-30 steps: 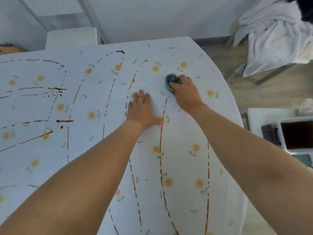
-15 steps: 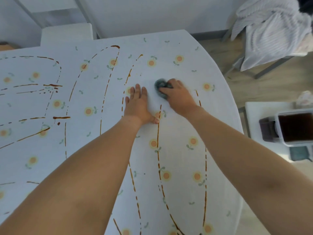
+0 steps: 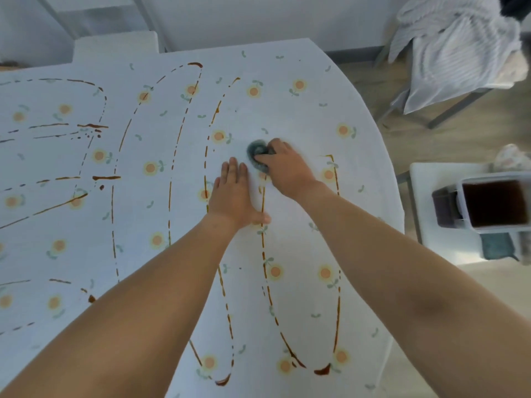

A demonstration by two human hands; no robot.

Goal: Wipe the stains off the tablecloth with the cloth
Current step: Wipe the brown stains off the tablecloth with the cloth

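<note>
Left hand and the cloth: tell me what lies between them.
In the head view, only a narrow strip of bare tablecloth separates the left hand fingertips from the cloth gripped by the right hand; no stain there.

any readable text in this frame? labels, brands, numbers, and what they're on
None: no word, label, brand, number or sign can be read in the head view.
tablecloth: printed flowers and leaves plus brown stain lines only, no lettering.
cloth under the right hand: plain, no tag visible.
container of dark liquid at the right: no label visible.
striped fabric on the chair: stripes only.
</note>
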